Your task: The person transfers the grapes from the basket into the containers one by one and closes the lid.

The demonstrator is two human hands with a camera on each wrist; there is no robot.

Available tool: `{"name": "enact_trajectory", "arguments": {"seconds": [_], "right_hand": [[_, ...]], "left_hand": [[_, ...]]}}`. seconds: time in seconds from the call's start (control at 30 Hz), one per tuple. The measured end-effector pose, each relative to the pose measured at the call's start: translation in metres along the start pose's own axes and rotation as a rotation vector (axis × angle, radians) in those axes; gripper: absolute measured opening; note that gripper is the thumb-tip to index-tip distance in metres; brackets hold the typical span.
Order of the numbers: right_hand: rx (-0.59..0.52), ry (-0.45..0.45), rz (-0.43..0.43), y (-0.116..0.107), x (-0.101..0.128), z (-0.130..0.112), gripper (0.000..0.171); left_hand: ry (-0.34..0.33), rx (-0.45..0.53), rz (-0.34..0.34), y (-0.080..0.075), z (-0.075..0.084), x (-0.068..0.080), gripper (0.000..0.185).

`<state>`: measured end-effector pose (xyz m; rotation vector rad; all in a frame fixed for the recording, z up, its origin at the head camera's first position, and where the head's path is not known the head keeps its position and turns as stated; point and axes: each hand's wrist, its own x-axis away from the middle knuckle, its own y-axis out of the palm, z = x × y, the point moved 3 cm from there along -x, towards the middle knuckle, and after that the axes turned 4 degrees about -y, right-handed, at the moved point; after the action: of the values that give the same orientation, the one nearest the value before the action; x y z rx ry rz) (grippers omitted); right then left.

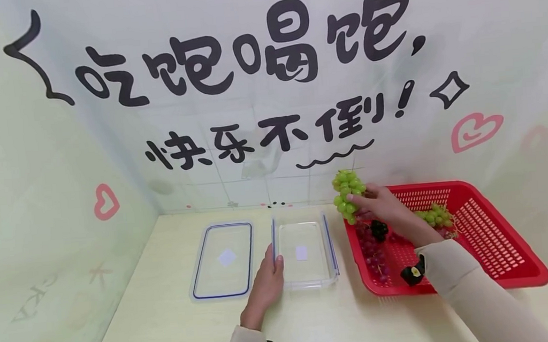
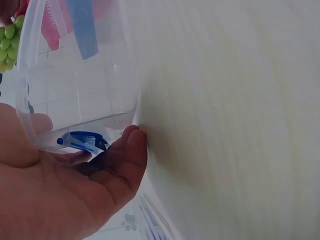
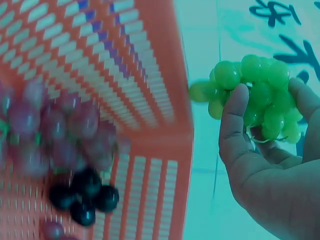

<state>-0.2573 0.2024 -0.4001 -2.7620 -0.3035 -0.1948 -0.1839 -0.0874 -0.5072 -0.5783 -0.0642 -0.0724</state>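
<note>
My right hand [image 1: 387,209] holds a bunch of green grapes [image 1: 348,194] above the left edge of the red plastic basket [image 1: 493,196]. In the right wrist view, thumb and fingers are curled round the green grapes [image 3: 260,95]. My left hand [image 1: 267,279] grips the left side of a clear food container [image 1: 307,284], thumb at its rim and fingers beside a blue-edged clip [image 2: 85,141]. The container stands uncovered on the table, a small white label [image 1: 301,253] on its base.
A clear lid with a blue seal [image 1: 223,293] lies left of the container. Inside the basket are red grapes [image 1: 372,249], dark grapes [image 3: 84,196] and more green grapes [image 1: 436,216]. A printed backdrop [image 1: 250,108] rises behind the pale wooden table [image 1: 170,329].
</note>
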Motion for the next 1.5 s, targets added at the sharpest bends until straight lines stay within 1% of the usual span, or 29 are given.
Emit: {"name": "enact_trajectory", "arguments": {"seconds": [0.13,0.3,0.5,0.63,0.7,0.8,0.9,1.07,1.2,1.37,1.4,1.5], "right_hand": [[-0.069,0.006,0.007,0.013,-0.003,-0.003,0.061],[-0.162,0.037,0.013,0.031,-0.009,-0.008,0.062],[-0.193,0.089,0.004,0.053,-0.016,-0.008,0.061],[-0.245,0.121,0.001,0.061,-0.018,-0.01,0.061],[-0.288,0.126,0.008,0.063,-0.018,-0.014,0.058],[-0.322,0.134,0.007,0.069,-0.017,-0.02,0.055],[-0.305,0.147,-0.019,0.078,-0.017,-0.026,0.055],[-0.247,0.2,-0.052,0.097,-0.022,-0.031,0.054],[-0.25,0.245,-0.072,0.112,-0.027,-0.027,0.05],[-0.24,0.298,-0.074,0.126,-0.033,-0.019,0.05],[-0.243,0.306,-0.073,0.129,-0.035,-0.017,0.049],[-0.254,0.329,-0.077,0.138,-0.037,-0.011,0.045]], "left_hand": [[0.0,0.001,-0.005,0.001,0.0,0.0,0.053],[0.0,0.001,0.002,0.002,-0.001,-0.002,0.053],[0.0,0.002,0.014,0.003,-0.002,-0.002,0.053],[0.004,-0.006,0.013,0.003,-0.001,-0.002,0.053],[0.002,-0.013,0.012,0.002,-0.001,-0.002,0.053],[0.008,-0.026,0.015,0.0,0.0,-0.002,0.053],[0.013,-0.034,0.019,-0.001,0.0,-0.003,0.053],[0.016,-0.032,0.019,-0.001,0.001,-0.004,0.053],[0.026,-0.031,0.022,0.0,0.002,-0.004,0.053],[0.01,-0.027,0.013,0.0,0.002,-0.003,0.052],[0.0,-0.026,0.01,0.0,0.002,-0.003,0.052],[0.001,-0.026,0.008,0.0,0.001,-0.003,0.052]]}}
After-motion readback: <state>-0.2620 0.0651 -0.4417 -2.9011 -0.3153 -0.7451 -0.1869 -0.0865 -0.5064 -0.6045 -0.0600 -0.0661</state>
